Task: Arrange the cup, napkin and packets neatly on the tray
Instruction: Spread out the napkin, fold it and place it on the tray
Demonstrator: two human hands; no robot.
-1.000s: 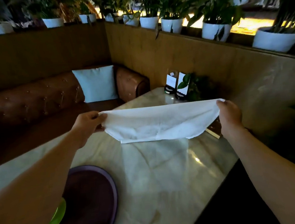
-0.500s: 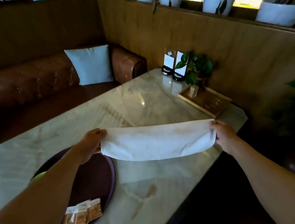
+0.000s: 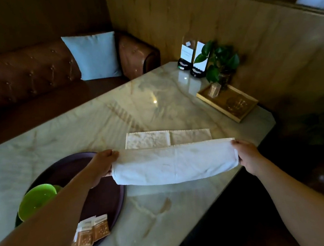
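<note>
A white cloth napkin (image 3: 174, 164) is stretched between my hands just above the marble table (image 3: 79, 130). Its far part lies flat on the tabletop and the near part hangs folded over. My left hand (image 3: 104, 163) pinches its left end and my right hand (image 3: 247, 153) pinches its right end. A dark round tray (image 3: 105, 198) sits to the left, partly under my left forearm. On it stand a green cup (image 3: 35, 199) and a few brown packets (image 3: 92, 231) near its front rim.
A wooden tray (image 3: 234, 106) with a small jar and a glass lies at the table's far right, beside a potted plant (image 3: 220, 62) and two card stands (image 3: 191, 61). A brown leather sofa with a pale cushion (image 3: 94, 56) runs behind. The table's edge drops off at right.
My hands brought the napkin down from in front of me to the table and toward me, laying its far part flat. The view tilted downward, showing the tray, cup and packets.
</note>
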